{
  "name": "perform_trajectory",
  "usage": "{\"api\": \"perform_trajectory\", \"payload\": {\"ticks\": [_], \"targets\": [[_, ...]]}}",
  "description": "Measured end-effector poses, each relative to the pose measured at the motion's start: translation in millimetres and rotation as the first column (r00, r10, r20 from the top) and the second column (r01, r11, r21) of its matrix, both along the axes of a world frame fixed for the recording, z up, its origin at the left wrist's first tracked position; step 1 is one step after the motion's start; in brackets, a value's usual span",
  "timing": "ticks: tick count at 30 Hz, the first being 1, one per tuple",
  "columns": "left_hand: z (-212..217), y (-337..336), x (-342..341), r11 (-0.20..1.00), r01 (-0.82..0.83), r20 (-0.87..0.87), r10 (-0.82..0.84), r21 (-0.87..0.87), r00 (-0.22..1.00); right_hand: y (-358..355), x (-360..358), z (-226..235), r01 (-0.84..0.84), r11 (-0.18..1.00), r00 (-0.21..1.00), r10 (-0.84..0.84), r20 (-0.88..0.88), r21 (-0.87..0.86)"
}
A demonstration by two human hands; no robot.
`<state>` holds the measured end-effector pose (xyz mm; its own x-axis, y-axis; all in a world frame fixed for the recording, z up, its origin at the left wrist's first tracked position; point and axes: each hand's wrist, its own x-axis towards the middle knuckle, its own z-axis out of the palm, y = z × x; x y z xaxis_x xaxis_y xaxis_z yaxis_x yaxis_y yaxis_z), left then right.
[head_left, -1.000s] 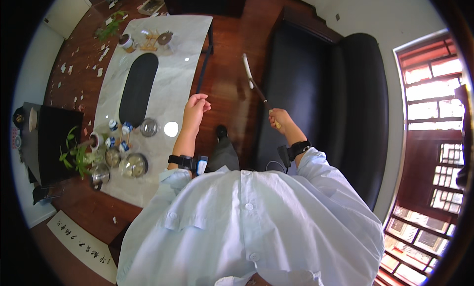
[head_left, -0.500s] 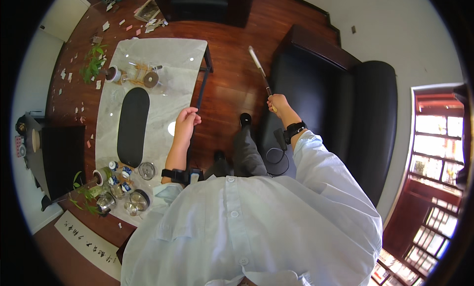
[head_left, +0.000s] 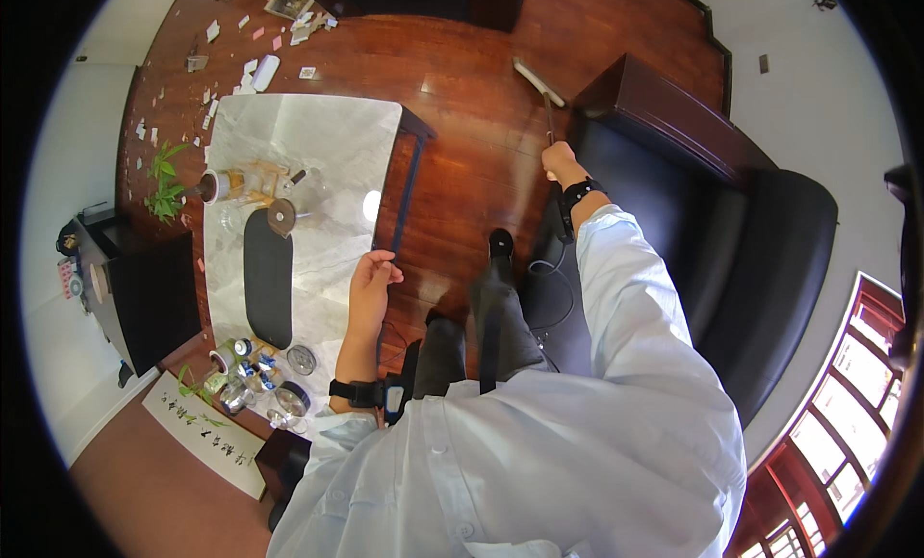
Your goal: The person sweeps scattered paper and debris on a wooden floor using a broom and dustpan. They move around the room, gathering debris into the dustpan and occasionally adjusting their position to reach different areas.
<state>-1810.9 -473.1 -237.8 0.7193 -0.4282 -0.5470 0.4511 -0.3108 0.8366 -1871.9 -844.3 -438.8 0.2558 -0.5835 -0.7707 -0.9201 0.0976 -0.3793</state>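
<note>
My right hand (head_left: 559,161) is closed around the dark handle of a long-handled tool (head_left: 539,83). Its pale bar-shaped head lies across the wooden floor near the end of the black sofa; whether it is a broom or a mop I cannot tell. My left hand (head_left: 372,274) hangs at the near edge of the marble-topped table (head_left: 332,154), fingers loosely curled and slightly apart, with nothing visible in them. Both wrists wear black straps, and a cable runs down beside my right arm.
The black sofa (head_left: 664,211) stands along my right side. On the table are a black oblong tray (head_left: 268,288), a round brown lid (head_left: 281,217), a potted plant (head_left: 167,181) and several glass vessels. Paper scraps (head_left: 313,25) litter the far floor. A dark cabinet (head_left: 154,293) stands at the left.
My right hand has moved forward and slightly right, and the tool's head has swung right toward the sofa's end, now seen crosswise. My left hand has dropped slightly nearer, still beside the table edge.
</note>
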Motion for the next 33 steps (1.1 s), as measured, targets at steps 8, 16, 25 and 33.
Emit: {"api": "perform_trajectory", "payload": {"ticks": [8,16,25,33], "targets": [[-4.3,14.3,-14.3,0.997,0.033,-0.018,-0.035,-0.075,0.999,74.3,-61.8,6.4,-0.285,0.957,0.957,0.28,-0.076,-0.058],[-2.0,134.2,-46.6,0.951,0.131,0.075,-0.114,-0.281,0.991,273.9,-183.0,-25.8,-0.704,0.71,0.705,0.692,-0.155,-0.034],[12.9,298.2,-99.5,0.982,0.038,0.006,-0.037,-0.185,0.999,429.8,-289.2,113.7,-0.182,0.905,0.983,0.169,0.067,0.385],[12.9,396.6,-148.1,0.988,-0.026,0.093,0.04,-0.152,0.995,505.3,-317.4,72.8,-0.412,0.911,0.909,0.408,0.087,0.024]]}}
